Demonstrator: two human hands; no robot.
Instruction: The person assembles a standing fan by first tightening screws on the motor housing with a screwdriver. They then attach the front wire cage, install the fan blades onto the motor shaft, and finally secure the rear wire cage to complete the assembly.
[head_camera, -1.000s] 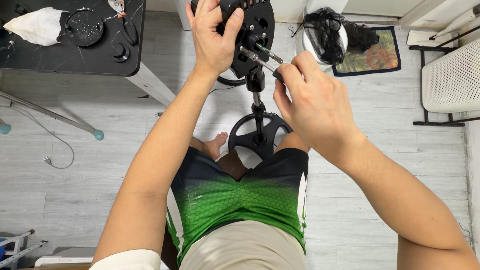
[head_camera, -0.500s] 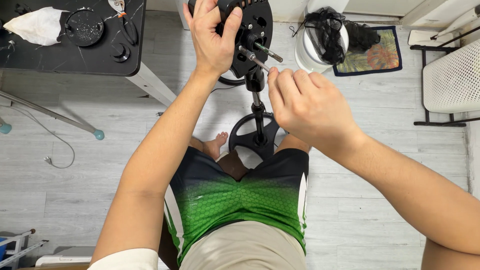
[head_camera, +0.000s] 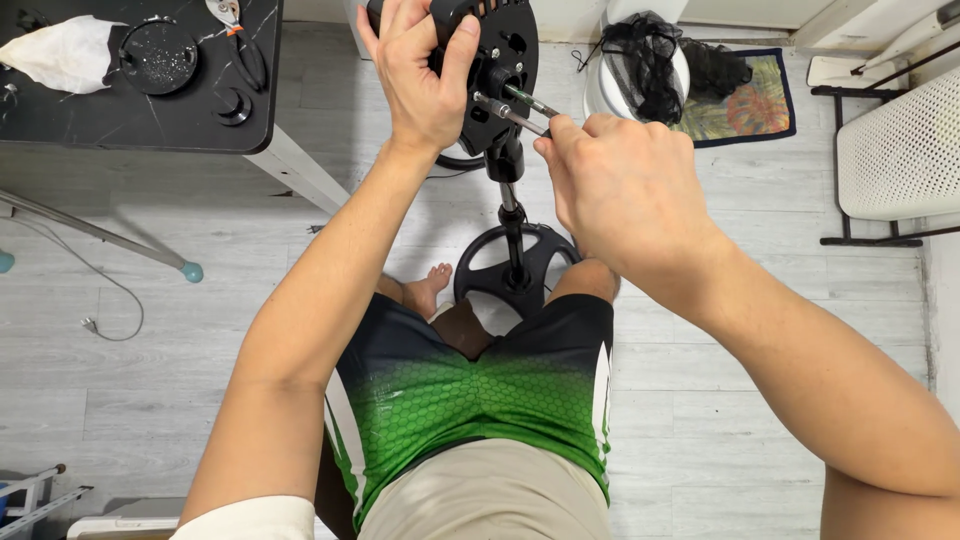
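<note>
Head view, left hand (head_camera: 420, 85) clamped on black plastic fan housing (head_camera: 500, 50), right hand (head_camera: 615, 185) pinching slim metal screwdriver (head_camera: 510, 113)

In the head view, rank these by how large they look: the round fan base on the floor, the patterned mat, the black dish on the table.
1. Patterned mat, partly hidden by the mesh.
2. Round fan base, close in apparent size, so that order is unsure.
3. Black dish, clearly smallest.

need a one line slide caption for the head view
Left hand steadies a black fan motor housing on its stand while the right hand works a slim screwdriver at its front.
</note>
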